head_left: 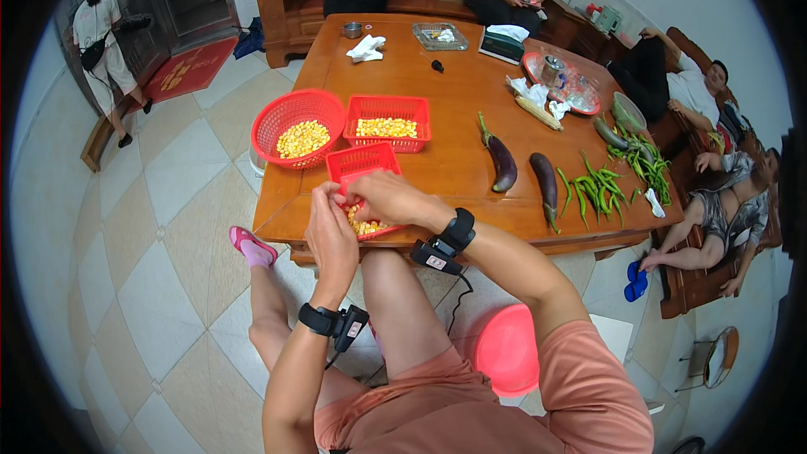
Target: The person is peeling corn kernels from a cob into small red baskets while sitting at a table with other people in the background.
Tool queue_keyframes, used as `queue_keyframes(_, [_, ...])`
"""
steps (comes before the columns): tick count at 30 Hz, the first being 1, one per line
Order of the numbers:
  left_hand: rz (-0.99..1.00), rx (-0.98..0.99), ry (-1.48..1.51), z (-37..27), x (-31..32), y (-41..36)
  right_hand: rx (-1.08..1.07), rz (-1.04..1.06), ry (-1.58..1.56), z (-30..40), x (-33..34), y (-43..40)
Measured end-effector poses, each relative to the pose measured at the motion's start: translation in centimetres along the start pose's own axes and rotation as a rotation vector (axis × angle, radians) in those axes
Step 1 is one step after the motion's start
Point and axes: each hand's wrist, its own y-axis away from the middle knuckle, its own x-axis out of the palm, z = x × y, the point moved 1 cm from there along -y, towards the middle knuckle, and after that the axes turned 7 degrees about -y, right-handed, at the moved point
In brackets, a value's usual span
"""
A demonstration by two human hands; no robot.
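My left hand (331, 227) and my right hand (388, 197) meet over a small red plastic basket (362, 159) at the near edge of the table. Their fingers are curled close together; whether something small lies between them is hidden. Loose yellow corn kernels (364, 224) show in the basket's near part, below the hands. Just beyond stands a red rectangular basket (386, 142) with a layer of kernels. To its left, a round red basket (268, 120) holds more kernels. Both wrists wear black straps with small devices and cables.
Eggplants (502, 164), green chili peppers (594, 188), a corn cob (538, 112), a red tray (589, 89), a tissue box (502, 44) and a glass ashtray (440, 36) are on the wooden table (435, 101). A pink basin (508, 350) stands on the floor. Several people are around the room.
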Motion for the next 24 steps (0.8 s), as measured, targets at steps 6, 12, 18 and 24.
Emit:
queue_keyframes(6, [0.069,-0.096,0.033,-0.6,-0.1,-0.2,-0.024,0.164,0.016,-0.5,0.5,-0.1])
queue_keyframes(12, [-0.013,-0.014,-0.040,0.3,0.1,-0.3,-0.075,0.165,-0.049,-1.0,0.5,-0.5])
queue_keyframes(18, [0.060,-0.005,0.054,0.8,-0.9,-1.1,0.026,-0.115,-0.375,-0.1,-1.2,0.2])
queue_keyframes(24, [0.063,-0.019,0.056,0.6,-1.2,-1.4,0.115,-0.186,-0.882,-1.4,0.1,-0.2])
